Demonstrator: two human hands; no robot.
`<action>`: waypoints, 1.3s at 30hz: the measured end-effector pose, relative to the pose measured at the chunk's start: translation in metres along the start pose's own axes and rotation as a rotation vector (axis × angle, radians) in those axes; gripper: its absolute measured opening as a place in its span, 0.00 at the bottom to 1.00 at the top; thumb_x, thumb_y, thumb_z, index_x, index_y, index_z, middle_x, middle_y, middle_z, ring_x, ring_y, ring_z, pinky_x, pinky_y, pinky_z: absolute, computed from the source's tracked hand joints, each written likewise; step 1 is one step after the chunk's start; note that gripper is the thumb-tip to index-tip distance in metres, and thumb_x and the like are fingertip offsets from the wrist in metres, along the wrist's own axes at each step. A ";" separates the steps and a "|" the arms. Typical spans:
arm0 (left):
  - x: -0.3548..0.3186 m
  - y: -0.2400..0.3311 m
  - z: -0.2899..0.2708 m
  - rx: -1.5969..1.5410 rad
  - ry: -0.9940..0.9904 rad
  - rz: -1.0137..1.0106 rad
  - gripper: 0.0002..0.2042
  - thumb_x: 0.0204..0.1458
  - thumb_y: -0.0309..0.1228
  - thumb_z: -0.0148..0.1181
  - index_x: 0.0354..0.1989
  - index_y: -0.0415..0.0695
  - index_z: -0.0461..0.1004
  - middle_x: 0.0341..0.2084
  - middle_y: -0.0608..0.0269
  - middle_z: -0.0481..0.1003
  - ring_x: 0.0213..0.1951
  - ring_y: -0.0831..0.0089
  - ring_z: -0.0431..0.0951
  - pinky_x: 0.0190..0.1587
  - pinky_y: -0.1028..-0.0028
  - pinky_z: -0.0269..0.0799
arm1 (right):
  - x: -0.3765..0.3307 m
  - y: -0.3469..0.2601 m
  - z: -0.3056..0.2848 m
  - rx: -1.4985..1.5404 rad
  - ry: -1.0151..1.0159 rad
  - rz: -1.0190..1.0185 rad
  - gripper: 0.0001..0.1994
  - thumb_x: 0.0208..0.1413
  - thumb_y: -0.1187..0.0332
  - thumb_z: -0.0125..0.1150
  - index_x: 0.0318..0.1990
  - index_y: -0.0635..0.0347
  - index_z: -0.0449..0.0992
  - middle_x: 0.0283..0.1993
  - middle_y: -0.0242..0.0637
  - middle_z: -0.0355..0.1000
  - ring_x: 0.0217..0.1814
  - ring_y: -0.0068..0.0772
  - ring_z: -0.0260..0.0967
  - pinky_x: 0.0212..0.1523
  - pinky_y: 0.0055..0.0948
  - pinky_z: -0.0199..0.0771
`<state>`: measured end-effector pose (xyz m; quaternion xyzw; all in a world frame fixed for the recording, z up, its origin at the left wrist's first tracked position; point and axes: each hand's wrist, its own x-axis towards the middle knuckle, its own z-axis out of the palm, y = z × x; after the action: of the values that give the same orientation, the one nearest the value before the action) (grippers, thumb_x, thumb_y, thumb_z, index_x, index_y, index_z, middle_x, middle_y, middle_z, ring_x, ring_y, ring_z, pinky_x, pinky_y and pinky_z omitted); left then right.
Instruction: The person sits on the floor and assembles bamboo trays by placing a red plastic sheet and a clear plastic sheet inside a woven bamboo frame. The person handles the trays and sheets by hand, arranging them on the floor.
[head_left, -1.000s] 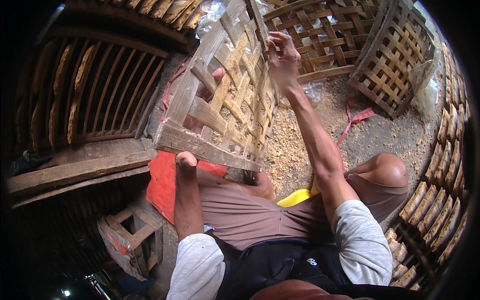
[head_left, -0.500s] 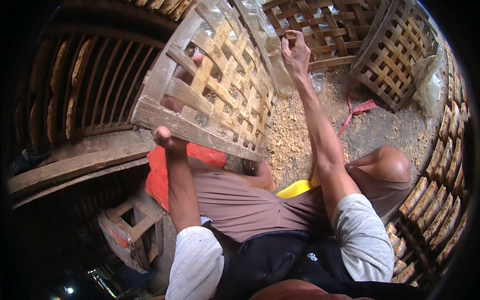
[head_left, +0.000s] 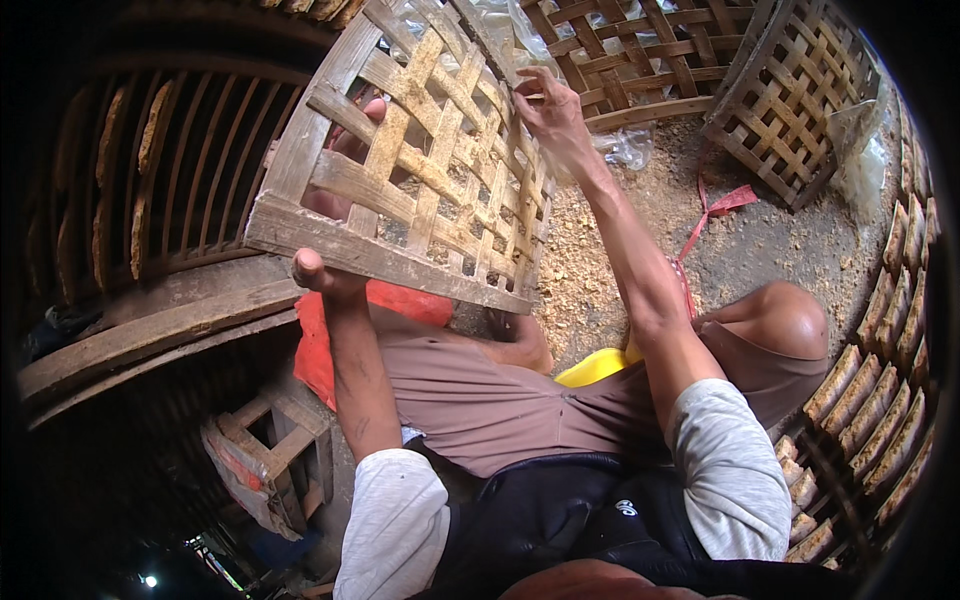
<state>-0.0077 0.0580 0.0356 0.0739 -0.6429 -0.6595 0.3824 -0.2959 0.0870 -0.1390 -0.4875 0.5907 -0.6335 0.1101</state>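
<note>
The left hand (head_left: pixel 327 277) clasped one woven tray (head_left: pixel 430 172) tilted above the floor, thumb at the rim, fingers behind; the right hand (head_left: pixel 553 108), loosely curled, was at its right edge, contact unclear. The tray looked light and stiff, its slats breakable, best gripped by the border. Beyond stood two more: a far lattice (head_left: pixel 650 113) and a right-hand lattice (head_left: pixel 785 112)

I see the left hand (head_left: pixel 327 278) holding a woven wooden frame (head_left: pixel 394 137) up at a tilt.
Its fingers show through the gaps while the right hand (head_left: pixel 553 112) bends at the far edge, contact unclear to me; I find tan crumbs (head_left: pixel 580 250) over the floor (head_left: pixel 775 262), a yellow object (head_left: pixel 600 368) and a pink strip (head_left: pixel 733 199).
</note>
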 end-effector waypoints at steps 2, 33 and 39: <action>0.000 0.001 0.002 0.016 0.009 -0.001 0.34 0.39 0.66 0.58 0.24 0.41 0.62 0.30 0.59 0.65 0.35 0.68 0.65 0.38 0.69 0.62 | 0.004 -0.004 0.005 0.029 0.043 0.043 0.14 0.56 0.71 0.61 0.49 0.60 0.70 0.35 0.40 0.79 0.36 0.32 0.78 0.36 0.30 0.81; 0.020 0.019 0.069 0.257 0.129 -0.085 0.53 0.39 0.72 0.51 0.62 0.36 0.55 0.61 0.42 0.56 0.63 0.51 0.55 0.64 0.53 0.51 | -0.015 0.007 0.014 -0.260 0.157 -0.162 0.19 0.51 0.74 0.65 0.51 0.54 0.71 0.36 0.37 0.79 0.41 0.35 0.77 0.40 0.32 0.78; 0.029 0.018 0.076 0.262 0.054 -0.057 0.57 0.40 0.75 0.46 0.67 0.36 0.50 0.65 0.38 0.52 0.67 0.46 0.51 0.68 0.49 0.45 | -0.008 -0.001 0.003 -0.189 -0.011 -0.056 0.22 0.55 0.72 0.63 0.58 0.50 0.68 0.40 0.38 0.80 0.41 0.35 0.79 0.42 0.34 0.80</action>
<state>-0.0654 0.1030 0.0755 0.1593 -0.7104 -0.5784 0.3678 -0.2891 0.0918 -0.1423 -0.5157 0.6331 -0.5751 0.0493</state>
